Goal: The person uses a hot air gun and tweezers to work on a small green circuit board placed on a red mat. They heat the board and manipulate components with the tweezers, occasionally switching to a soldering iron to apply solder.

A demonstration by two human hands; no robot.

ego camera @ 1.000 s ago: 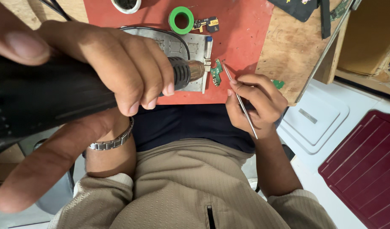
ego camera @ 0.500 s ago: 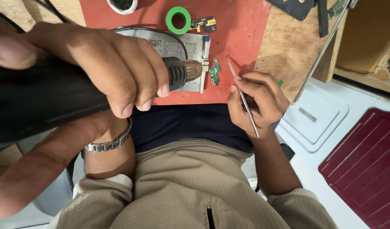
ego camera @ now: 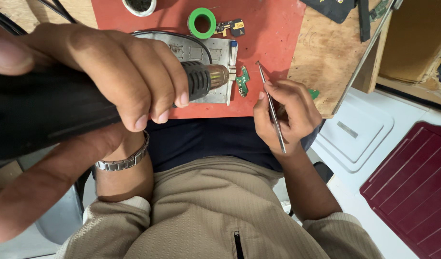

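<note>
Gripping a black hot-air gun by its barrel, the left hand has its fingers wrapped fast around it; the metal nozzle lies over the grey metal plate and points at the small green circuit board. Landmark: that green board, on the red mat. Just right of it, the right hand pinches slim metal tweezers, tip beside the board, not touching. Beyond the board: green tape roll, small gold-and-black component, white cup. Far right of it: white lid, maroon tray.
</note>
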